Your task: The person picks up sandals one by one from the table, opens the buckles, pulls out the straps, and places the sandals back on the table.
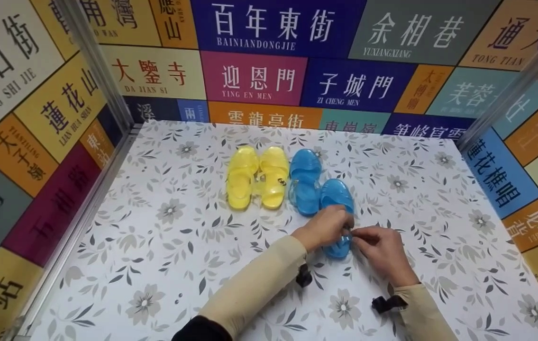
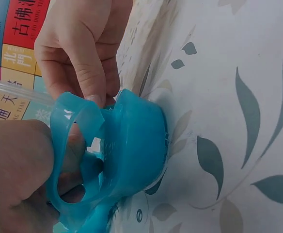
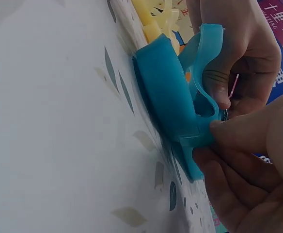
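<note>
A blue jelly sandal (image 1: 337, 192) lies on the patterned surface with both hands at its heel half. My left hand (image 1: 328, 227) reaches over from the left and holds its strap; in the left wrist view its fingers pass behind the strap loop (image 2: 59, 145). On the other side, my right hand (image 1: 385, 248) pinches the strap's lower end beside the sole, thumb against finger, best seen in the right wrist view (image 3: 258, 160). The fastening between the fingertips is mostly hidden. The other blue sandal (image 1: 305, 163) lies just left, toe pointing away.
A pair of yellow sandals (image 1: 242, 161) lies side by side left of the blue ones. The white floral surface (image 1: 155, 265) is bounded by panels of coloured signs (image 1: 254, 78) at the back and sides, with metal posts (image 1: 103, 61) at the corners.
</note>
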`<state>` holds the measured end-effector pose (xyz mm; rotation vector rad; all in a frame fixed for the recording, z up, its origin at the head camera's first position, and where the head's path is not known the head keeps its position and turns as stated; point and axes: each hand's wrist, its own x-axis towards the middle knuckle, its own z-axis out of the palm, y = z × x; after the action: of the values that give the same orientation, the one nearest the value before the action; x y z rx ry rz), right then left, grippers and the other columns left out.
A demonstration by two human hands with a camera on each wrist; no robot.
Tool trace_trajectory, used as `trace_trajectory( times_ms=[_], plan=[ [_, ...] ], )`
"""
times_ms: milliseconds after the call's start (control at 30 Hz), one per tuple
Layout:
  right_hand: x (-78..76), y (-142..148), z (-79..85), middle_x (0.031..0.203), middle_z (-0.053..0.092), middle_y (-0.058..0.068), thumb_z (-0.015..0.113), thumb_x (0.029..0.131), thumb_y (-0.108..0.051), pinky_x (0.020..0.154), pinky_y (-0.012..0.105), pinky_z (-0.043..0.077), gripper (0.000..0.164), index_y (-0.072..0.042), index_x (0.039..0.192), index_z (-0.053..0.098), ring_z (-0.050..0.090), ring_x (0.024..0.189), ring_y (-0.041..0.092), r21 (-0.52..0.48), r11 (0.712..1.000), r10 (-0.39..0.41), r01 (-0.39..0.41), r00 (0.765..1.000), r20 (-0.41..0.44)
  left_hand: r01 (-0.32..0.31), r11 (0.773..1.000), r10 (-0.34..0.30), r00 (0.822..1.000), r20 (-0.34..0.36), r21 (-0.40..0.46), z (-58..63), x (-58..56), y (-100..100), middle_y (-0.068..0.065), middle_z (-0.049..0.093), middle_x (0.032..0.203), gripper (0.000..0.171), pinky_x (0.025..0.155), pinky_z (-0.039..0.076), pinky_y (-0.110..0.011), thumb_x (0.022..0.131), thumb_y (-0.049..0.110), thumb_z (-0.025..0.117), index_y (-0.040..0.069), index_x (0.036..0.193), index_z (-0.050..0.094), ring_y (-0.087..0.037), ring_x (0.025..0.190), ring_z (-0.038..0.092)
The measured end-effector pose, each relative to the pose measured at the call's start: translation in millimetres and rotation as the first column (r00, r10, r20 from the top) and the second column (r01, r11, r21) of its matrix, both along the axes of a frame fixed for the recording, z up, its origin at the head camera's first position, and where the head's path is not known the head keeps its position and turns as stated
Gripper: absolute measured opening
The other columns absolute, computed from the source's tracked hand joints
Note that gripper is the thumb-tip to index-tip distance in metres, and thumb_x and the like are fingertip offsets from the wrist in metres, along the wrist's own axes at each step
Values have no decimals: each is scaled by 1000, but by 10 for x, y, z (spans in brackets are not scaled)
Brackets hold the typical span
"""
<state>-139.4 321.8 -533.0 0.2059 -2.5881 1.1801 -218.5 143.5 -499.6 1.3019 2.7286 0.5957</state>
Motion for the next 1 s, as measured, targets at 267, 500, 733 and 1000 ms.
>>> trace_trajectory(
  times_ms=[267,500,733,1000],
  plan=[
    [-31,1,10,90,81,0,86,78,9,83,7,49,24,-11,91,85,76,88,16,50,998,35,-29,994,-107,0,1000,0,1000,-9,4,5,22,39,0,72,101,16,84,55,-24,90,10,80,14,105,81,-14,96,67],
    [2,-27,17,90,81,4,85,81,6,75,9,53,20,-8,93,83,74,82,11,-3,999,-32,32,999,9,1,1000,-1,1000,17,-10,-19,67,67,1,69,100,14,81,54,-23,90,11,79,14,104,80,-13,94,65],
    [-6,-35,4,89,80,6,84,83,6,70,11,52,16,-7,93,82,71,77,10,-22,998,-62,63,998,29,5,1000,-4,1000,31,-20,-6,38,64,1,71,103,16,84,54,-22,91,12,79,15,107,79,-13,97,65],
    [-14,8,27,97,79,4,80,90,2,77,19,57,15,-8,102,79,72,88,13,-17,1000,-11,13,988,152,-5,999,2,999,52,50,-36,-21,16,1,75,104,16,88,55,-22,92,10,80,13,108,81,-13,101,68]
  ],
)
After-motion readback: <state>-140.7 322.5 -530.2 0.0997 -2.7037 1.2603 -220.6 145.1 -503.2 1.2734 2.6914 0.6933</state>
